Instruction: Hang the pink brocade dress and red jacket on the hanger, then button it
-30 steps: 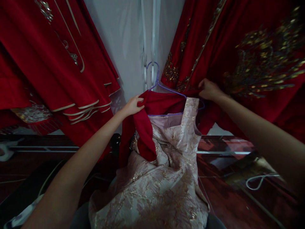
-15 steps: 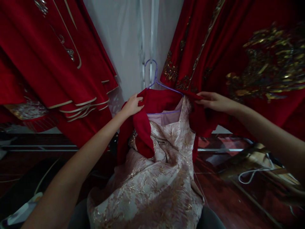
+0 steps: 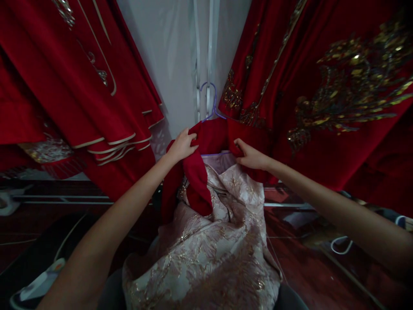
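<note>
Right hand [image 3: 253, 158] inward, at edge of red garment [image 3: 213, 133]

The purple hanger [image 3: 214, 106] has its hook up against the white uprights [image 3: 211, 47], a red garment [image 3: 213, 131] draped over its shoulders. Left of the hanger, the left hand [image 3: 183, 145] grips the red cloth; right of it, the right hand [image 3: 253, 157] pinches the cloth's other side. Below the hanger spreads a pale pink dress [image 3: 206, 254] with a gold leafy pattern. Red garments with pale-edged hems [image 3: 80, 90] hang left of the hanger; to its right hangs red cloth [image 3: 300, 64] bearing gold sequins [image 3: 351, 90].
</note>
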{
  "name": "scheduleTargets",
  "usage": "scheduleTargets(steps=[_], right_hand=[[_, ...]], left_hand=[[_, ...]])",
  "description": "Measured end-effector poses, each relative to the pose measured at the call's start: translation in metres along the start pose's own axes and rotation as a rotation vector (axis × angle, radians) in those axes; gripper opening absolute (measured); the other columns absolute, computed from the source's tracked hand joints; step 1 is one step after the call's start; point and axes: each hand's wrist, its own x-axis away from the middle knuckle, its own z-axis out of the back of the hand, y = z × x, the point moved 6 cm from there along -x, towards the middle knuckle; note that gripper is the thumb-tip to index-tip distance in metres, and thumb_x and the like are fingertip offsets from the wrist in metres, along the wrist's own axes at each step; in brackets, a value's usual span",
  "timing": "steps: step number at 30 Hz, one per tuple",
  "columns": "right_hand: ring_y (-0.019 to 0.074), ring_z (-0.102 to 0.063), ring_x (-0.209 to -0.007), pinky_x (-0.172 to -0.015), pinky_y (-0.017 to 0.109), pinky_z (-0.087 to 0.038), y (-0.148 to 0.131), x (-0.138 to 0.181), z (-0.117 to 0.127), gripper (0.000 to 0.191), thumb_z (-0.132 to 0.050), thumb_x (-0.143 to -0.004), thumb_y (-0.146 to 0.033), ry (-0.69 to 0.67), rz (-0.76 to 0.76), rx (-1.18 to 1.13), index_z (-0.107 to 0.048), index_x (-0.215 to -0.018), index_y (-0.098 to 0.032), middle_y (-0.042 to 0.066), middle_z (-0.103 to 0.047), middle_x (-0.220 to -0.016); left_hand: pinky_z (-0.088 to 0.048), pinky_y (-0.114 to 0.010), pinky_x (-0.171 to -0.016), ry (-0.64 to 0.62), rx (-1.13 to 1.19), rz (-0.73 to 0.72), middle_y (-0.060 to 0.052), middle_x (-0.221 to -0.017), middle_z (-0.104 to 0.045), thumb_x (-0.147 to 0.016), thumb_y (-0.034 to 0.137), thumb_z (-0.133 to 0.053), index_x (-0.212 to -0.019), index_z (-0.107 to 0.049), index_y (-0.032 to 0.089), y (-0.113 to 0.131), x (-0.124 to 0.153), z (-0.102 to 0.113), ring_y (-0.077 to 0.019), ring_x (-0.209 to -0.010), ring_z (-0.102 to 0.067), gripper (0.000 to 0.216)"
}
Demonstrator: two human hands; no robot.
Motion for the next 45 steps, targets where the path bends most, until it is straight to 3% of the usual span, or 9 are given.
scheduleTargets(steps=[9, 17, 21, 26, 29, 32, 36, 41, 45], right_hand=[[0.0314, -0.053, -0.089, -0.075, 0.042, -0.044, 0.063, 0.06, 0.104, 0.055, -0.047, -0.051, -0.007, 0.259, -0.144, 0.689, -0.045, -0.104, -0.024, 0.013, -0.056, -0.096], [0.0306, -0.047, -0.101, -0.088, 0.046, -0.032, 0.076, 0.045, 0.174, 0.033, -0.04, -0.073, -0.018, 0.562, -0.179, 0.562, -0.051, -0.101, -0.031, 0.008, -0.057, -0.11], [0.0281, -0.048, -0.101, -0.089, 0.045, -0.03, 0.065, 0.048, 0.167, 0.028, -0.042, -0.072, -0.012, 0.655, -0.167, 0.54, -0.053, -0.094, -0.026, 0.012, -0.058, -0.105], [0.0198, -0.052, -0.064, -0.066, 0.039, -0.042, 0.074, 0.055, 0.109, 0.014, -0.05, -0.064, -0.016, 0.261, -0.448, -0.031, -0.05, -0.075, -0.024, 0.005, -0.058, -0.069], [0.0178, -0.053, -0.062, -0.061, 0.034, -0.044, 0.057, 0.056, 0.091, 0.011, -0.046, -0.073, -0.023, 0.288, -0.428, -0.302, -0.051, -0.083, -0.023, 0.006, -0.06, -0.072], [0.0181, -0.055, -0.074, -0.064, 0.03, -0.043, 0.032, 0.051, 0.094, 0.019, -0.049, -0.08, -0.036, 0.39, -0.305, -0.113, -0.055, -0.09, -0.021, 0.008, -0.062, -0.084], [0.0185, -0.056, -0.072, -0.061, 0.028, -0.041, 0.003, 0.043, 0.09, 0.057, -0.071, -0.065, -0.046, 0.35, -0.08, 0.261, -0.052, -0.111, -0.019, 0.006, -0.061, -0.088], [0.0146, -0.05, -0.054, -0.052, 0.026, -0.035, -0.006, 0.043, 0.102, 0.035, -0.059, -0.078, -0.047, 0.542, 0.005, 0.381, -0.054, -0.098, -0.019, 0.002, -0.058, -0.069], [0.0145, -0.052, -0.061, -0.056, 0.026, -0.039, -0.003, 0.028, 0.088, 0.03, -0.06, -0.078, -0.047, 0.547, 0.067, 0.212, -0.05, -0.087, -0.02, 0.002, -0.058, -0.073]], left_hand=[[-0.043, -0.035, -0.083, -0.008, 0.001, -0.046, -0.008, -0.091, -0.045, -0.077, 0.025, -0.056, -0.085, -0.058, 0.015, -0.004, -0.004, -0.005, -0.0229, -0.091, -0.05, 0.014], [-0.043, -0.034, -0.083, -0.013, -0.005, -0.101, -0.007, -0.091, -0.044, -0.078, 0.026, -0.056, -0.09, -0.058, 0.015, -0.005, -0.002, -0.003, -0.0216, -0.089, -0.05, 0.016], [-0.043, -0.035, -0.084, -0.001, -0.019, -0.065, -0.008, -0.092, -0.044, -0.077, 0.024, -0.057, -0.089, -0.058, 0.015, -0.008, -0.002, -0.007, -0.0226, -0.091, -0.05, 0.015], [-0.042, -0.037, -0.085, 0.0, -0.064, 0.0, -0.009, -0.095, -0.044, -0.074, 0.021, -0.06, -0.088, -0.057, 0.016, -0.007, -0.005, -0.013, -0.025, -0.095, -0.05, 0.015], [-0.043, -0.038, -0.085, 0.018, -0.085, -0.01, -0.01, -0.095, -0.044, -0.074, 0.022, -0.06, -0.088, -0.057, 0.016, -0.005, -0.006, -0.012, -0.0256, -0.095, -0.05, 0.015], [-0.044, -0.038, -0.084, 0.034, -0.075, -0.029, -0.009, -0.093, -0.045, -0.077, 0.025, -0.059, -0.086, -0.057, 0.016, -0.001, -0.003, -0.008, -0.0249, -0.093, -0.051, 0.014], [-0.043, -0.039, -0.087, 0.183, 0.008, -0.024, -0.011, -0.101, -0.045, -0.083, 0.034, -0.054, -0.088, -0.054, 0.016, 0.005, 0.009, 0.005, -0.0231, -0.097, -0.051, 0.018], [-0.042, -0.036, -0.088, 0.41, -0.026, 0.019, -0.011, -0.107, -0.048, -0.088, 0.034, -0.044, -0.093, -0.055, 0.017, 0.006, 0.035, 0.024, -0.0215, -0.1, -0.05, 0.021], [-0.043, -0.035, -0.082, 0.221, -0.183, -0.085, -0.008, -0.092, -0.054, -0.089, 0.031, -0.042, -0.091, -0.058, 0.018, 0.023, 0.041, 0.012, -0.0207, -0.089, -0.054, 0.02]])
